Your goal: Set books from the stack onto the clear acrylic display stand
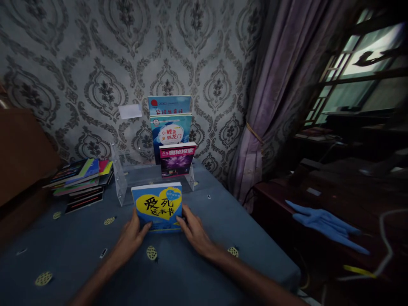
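Both hands grip a blue book (159, 223) with a yellow heart on its cover, held up facing me above the table. My left hand (134, 233) closes on its lower left side, and my right hand (193, 225) on its lower right, each thumb on the front cover. Behind it stands a clear tiered book rack (121, 187). On the rack's right side, a pink and purple book (177, 161) leans in front of a blue-green book (172, 134), with another blue book (168, 104) behind that. The fingers behind the held book are hidden.
A stack of several books (84, 180) lies left of the rack, near a brown box (25, 157). The blue tablecloth (127, 272) has a pineapple pattern. Patterned wallpaper and a tied purple curtain (261, 119) stand behind. Blue gloves (325, 223) lie on dark furniture at right.
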`<state>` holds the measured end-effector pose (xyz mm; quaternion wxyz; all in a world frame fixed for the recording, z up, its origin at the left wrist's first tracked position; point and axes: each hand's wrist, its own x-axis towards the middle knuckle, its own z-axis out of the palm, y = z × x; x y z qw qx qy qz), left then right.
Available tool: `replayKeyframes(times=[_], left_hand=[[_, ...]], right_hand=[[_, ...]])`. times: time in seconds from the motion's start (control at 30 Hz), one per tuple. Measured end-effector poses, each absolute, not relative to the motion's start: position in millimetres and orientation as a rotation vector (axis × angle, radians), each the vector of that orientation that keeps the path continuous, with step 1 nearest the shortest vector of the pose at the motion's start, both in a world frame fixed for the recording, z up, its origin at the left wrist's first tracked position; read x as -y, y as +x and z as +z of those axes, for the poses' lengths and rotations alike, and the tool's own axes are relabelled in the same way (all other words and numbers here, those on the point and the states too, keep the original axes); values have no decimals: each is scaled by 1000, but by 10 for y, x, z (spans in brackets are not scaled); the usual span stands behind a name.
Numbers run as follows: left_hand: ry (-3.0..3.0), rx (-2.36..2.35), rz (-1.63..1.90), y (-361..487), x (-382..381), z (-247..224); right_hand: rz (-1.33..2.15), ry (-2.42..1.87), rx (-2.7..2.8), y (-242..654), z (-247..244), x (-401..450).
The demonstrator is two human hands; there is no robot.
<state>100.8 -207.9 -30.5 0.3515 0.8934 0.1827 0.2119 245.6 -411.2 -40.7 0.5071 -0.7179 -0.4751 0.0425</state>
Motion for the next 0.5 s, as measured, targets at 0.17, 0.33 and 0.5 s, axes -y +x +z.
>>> replayKeyframes(times=[0.17, 0.33, 0.5], left_hand=[[2293, -435, 594, 1086, 2045, -323], [2242, -321, 549, 1301, 1910, -315], [2336, -222, 427, 1777, 1846, -25]], right_hand=[[79, -1694, 1148, 2518, -387, 4072], [118, -1645, 1118, 2682, -431, 4012], [2, -1644, 1053, 3059, -441, 3966]])
